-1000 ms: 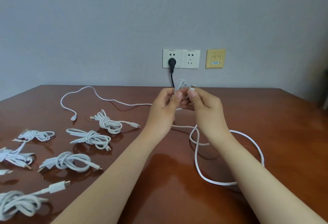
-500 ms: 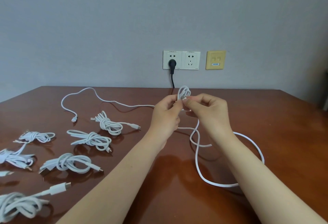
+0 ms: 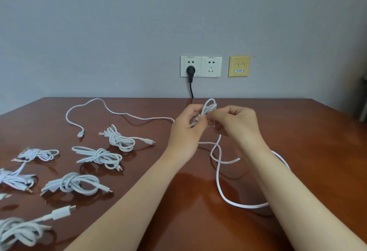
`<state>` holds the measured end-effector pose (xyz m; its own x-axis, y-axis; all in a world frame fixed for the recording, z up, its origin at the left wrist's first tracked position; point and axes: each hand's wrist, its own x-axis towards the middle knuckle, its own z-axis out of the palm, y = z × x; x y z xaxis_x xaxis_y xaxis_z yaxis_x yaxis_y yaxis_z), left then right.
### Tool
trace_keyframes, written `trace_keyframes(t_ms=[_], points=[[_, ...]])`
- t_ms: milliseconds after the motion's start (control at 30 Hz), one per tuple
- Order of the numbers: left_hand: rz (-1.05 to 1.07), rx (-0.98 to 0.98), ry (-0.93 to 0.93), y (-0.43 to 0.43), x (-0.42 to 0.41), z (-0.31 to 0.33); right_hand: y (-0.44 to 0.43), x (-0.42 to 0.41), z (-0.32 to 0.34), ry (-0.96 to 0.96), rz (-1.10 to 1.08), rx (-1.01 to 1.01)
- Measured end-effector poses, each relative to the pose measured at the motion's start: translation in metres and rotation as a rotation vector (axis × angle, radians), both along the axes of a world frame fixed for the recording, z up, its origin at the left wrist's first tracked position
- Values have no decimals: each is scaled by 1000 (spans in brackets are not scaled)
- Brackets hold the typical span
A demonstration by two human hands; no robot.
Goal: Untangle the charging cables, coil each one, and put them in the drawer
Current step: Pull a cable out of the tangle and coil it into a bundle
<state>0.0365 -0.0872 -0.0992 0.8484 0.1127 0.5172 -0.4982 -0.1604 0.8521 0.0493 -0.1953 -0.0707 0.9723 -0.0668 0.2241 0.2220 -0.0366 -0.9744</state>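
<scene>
At the far left of the counter, several finished bundles are being kept apart from one another. Each is knotted round itself, presumably so that none re-tangles while awaiting the drawer, which is not being shown in this view. Further in, a free end, apparently of the long white cable, is being left lying flat, its slack trailing across the wood toward the middle.

There the cable is being held above the surface by the left hand. Its fingers are being pinched together on a small set of loops, seemingly to keep the turns from springing open. Just beside it, the right hand is being closed on the same cable, its fingers curled and clamped on the strand next to the loops, likely so that more length can be fed round.

To the right, a wide slack loop is being left on the counter. The coiling of this cable is judged to be barely begun.
</scene>
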Motion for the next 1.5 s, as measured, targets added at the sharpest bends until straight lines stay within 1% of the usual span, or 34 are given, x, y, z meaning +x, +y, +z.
trace_keyframes(t_ms=[100,300,367,467,533,667,833,967,1000,1200,1267,1333,1367,1500], points=[[56,188,-33,4,3,-5,-1,1,0,24,-11,-6],[110,310,-54,6,-1,-5,-1,-1,-1,15,-21,-2],[77,258,-38,5,1,-4,0,-3,0,19,-11,2],[-28,84,49,2,1,-1,0,-5,2,46,-9,14],[-85,50,91,1,0,1,0,-5,2,84,-6,30],[-120,66,95,2,0,1,-1,-4,1,125,-11,27],[-52,133,69,3,2,-2,-2,-1,-3,121,-21,27],[18,299,26,6,-1,1,-3,1,-5,141,-10,61],[31,314,18,6,-3,3,-3,1,-5,148,4,76],[71,186,13,3,2,0,0,-1,-7,232,196,343],[75,121,26,3,4,-3,2,0,-10,267,261,289],[82,119,23,4,3,-2,2,0,-12,275,315,173],[81,131,14,4,2,-1,1,0,-12,260,333,163],[62,122,-36,3,2,7,0,1,-11,163,333,292]])
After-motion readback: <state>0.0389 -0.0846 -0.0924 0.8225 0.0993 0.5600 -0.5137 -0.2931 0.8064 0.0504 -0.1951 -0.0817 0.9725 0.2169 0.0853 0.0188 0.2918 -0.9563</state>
